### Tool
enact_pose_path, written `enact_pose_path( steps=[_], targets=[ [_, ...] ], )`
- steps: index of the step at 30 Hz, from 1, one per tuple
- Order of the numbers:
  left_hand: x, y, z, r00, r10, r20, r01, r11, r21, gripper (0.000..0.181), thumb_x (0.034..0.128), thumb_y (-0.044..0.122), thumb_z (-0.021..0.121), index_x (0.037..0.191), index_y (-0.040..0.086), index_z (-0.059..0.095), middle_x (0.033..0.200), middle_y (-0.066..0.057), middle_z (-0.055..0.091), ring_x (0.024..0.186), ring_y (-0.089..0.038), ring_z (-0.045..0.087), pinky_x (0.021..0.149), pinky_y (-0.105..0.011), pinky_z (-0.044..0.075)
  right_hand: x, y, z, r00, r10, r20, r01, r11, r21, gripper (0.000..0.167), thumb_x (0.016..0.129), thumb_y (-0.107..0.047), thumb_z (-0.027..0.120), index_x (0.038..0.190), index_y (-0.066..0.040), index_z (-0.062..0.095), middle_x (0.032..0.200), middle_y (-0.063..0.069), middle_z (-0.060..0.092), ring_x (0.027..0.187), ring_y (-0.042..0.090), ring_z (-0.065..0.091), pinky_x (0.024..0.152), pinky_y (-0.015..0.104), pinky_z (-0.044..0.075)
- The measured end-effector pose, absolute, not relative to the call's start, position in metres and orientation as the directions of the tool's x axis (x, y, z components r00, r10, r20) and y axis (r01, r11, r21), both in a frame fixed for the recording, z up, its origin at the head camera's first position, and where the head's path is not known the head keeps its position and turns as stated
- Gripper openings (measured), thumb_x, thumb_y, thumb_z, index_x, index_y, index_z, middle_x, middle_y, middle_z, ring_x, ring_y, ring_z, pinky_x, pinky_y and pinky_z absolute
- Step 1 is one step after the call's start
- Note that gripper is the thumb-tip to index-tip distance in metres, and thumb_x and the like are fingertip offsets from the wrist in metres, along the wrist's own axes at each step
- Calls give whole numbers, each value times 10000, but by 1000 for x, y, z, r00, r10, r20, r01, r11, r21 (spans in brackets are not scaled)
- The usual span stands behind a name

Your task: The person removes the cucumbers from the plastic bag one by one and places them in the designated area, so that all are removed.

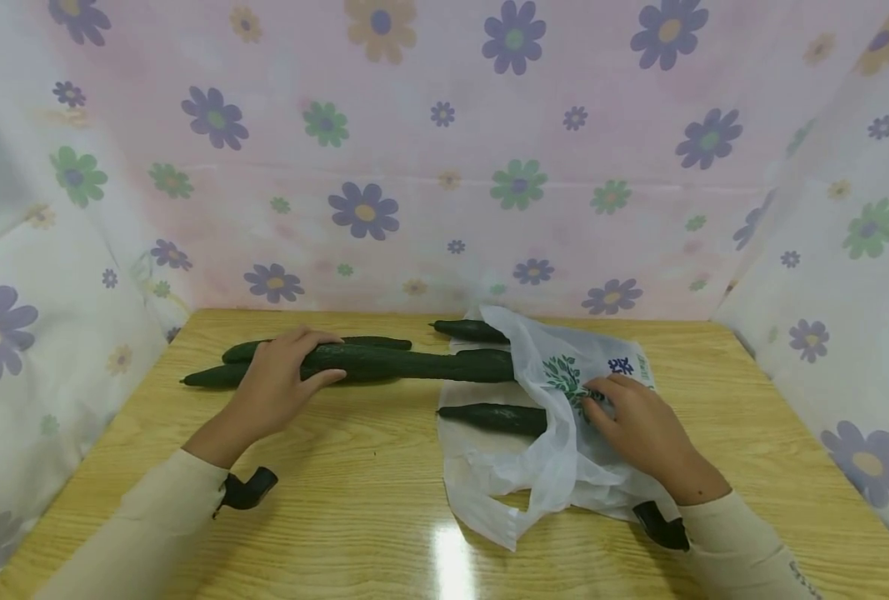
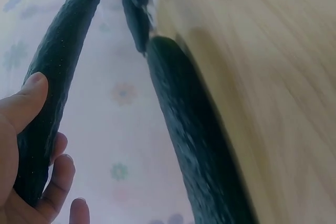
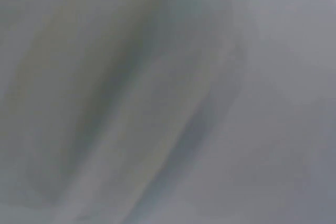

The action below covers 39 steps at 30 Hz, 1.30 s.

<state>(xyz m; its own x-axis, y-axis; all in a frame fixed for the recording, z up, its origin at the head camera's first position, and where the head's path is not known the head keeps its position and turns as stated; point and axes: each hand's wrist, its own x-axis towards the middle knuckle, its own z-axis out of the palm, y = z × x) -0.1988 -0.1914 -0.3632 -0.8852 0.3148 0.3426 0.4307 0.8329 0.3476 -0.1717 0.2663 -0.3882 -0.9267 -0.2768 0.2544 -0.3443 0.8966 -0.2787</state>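
A long cucumber (image 1: 384,362) is held by the left hand (image 1: 279,383), its right end at the mouth of a white plastic bag (image 1: 564,450). In the left wrist view the thumb and fingers of the left hand (image 2: 31,156) curl round the held cucumber (image 2: 58,61), and another cucumber (image 2: 194,129) lies beside it on the table. The right hand (image 1: 642,429) touches the bag's printed upper side with bent fingers; whether it pinches the film is unclear. Two more cucumbers, a rear one (image 1: 470,331) and a front one (image 1: 496,418), stick partly out of the bag. Blurred white film (image 3: 236,129) fills the right wrist view.
On the wooden table (image 1: 324,517), a cucumber (image 1: 212,377) lies left of the left hand, with another (image 1: 240,352) behind it. The bag's handles (image 1: 496,521) spread toward the front edge. Flowered cloth (image 1: 444,167) stands behind and at both sides.
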Motion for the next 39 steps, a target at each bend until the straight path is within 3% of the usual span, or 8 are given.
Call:
enact_pose_path(
  steps=[6, 8, 12, 21, 27, 31, 34, 39],
  targets=[
    [-189, -218, -365, -885, 294, 361, 426, 825, 371, 428, 914, 279, 747, 1299, 134, 630, 1247, -109, 632, 729, -201, 552, 897, -623, 412, -172, 266, -387, -926, -279, 255, -346, 897, -276, 249, 972, -158, 630, 1148, -2, 714, 1123, 190, 710, 1090, 416, 652, 902, 588, 525],
    [-186, -226, -366, -885, 291, 362, 426, 820, 383, 417, 918, 266, 743, 1292, 117, 632, 1234, -122, 634, 769, -232, 589, 886, -608, 444, -172, 266, -388, -926, -278, 254, -345, 897, -277, 250, 974, -160, 627, 1148, -2, 713, 1128, 191, 709, 1097, 416, 650, 908, 588, 523],
    [-183, -239, -370, -898, 276, 343, 409, 809, 422, 410, 923, 232, 739, 1292, 93, 625, 1226, -138, 628, 1054, -353, 623, 869, -581, 502, -173, 267, -389, -926, -277, 259, -345, 897, -277, 248, 975, -160, 627, 1146, -2, 713, 1126, 188, 710, 1097, 409, 652, 909, 582, 526],
    [-180, -265, -375, -949, 249, 195, 316, 770, 554, 462, 981, 340, 656, 1365, 100, 565, 1323, -157, 551, 1204, -389, 544, 911, -604, 482, -172, 267, -388, -929, -273, 250, -339, 898, -279, 251, 971, -160, 628, 1143, 2, 713, 1133, 199, 707, 1118, 424, 639, 925, 596, 512],
    [-178, -280, -377, -955, 248, 161, 295, 769, 566, 473, 986, 367, 641, 1375, 115, 548, 1389, -195, 514, 1267, -441, 496, 932, -648, 449, -171, 267, -387, -930, -271, 248, -336, 900, -279, 251, 974, -162, 625, 1148, -3, 711, 1140, 198, 706, 1126, 427, 635, 924, 599, 511],
    [-173, -290, -381, -958, 242, 155, 287, 785, 549, 466, 987, 352, 644, 1379, 118, 548, 1338, -177, 536, 997, -303, 615, 846, -517, 506, -170, 267, -386, -931, -267, 247, -333, 899, -285, 253, 976, -159, 619, 1149, 2, 710, 1149, 204, 705, 1135, 429, 631, 932, 600, 508],
    [-171, -297, -384, -960, 236, 151, 280, 799, 532, 471, 992, 342, 639, 1391, 113, 542, 1303, -161, 542, 725, -137, 554, 731, -376, 481, -169, 267, -385, -930, -266, 253, -334, 899, -282, 253, 975, -159, 620, 1143, 5, 713, 1142, 205, 707, 1126, 425, 636, 927, 596, 514],
    [-169, -305, -387, -964, 229, 137, 266, 802, 534, 487, 998, 348, 627, 1406, 103, 523, 1355, -186, 515, 723, -158, 558, 689, -340, 467, -169, 266, -385, -928, -268, 261, -337, 901, -273, 252, 972, -160, 621, 1134, 8, 715, 1125, 199, 711, 1104, 414, 647, 915, 588, 523]
  ],
)
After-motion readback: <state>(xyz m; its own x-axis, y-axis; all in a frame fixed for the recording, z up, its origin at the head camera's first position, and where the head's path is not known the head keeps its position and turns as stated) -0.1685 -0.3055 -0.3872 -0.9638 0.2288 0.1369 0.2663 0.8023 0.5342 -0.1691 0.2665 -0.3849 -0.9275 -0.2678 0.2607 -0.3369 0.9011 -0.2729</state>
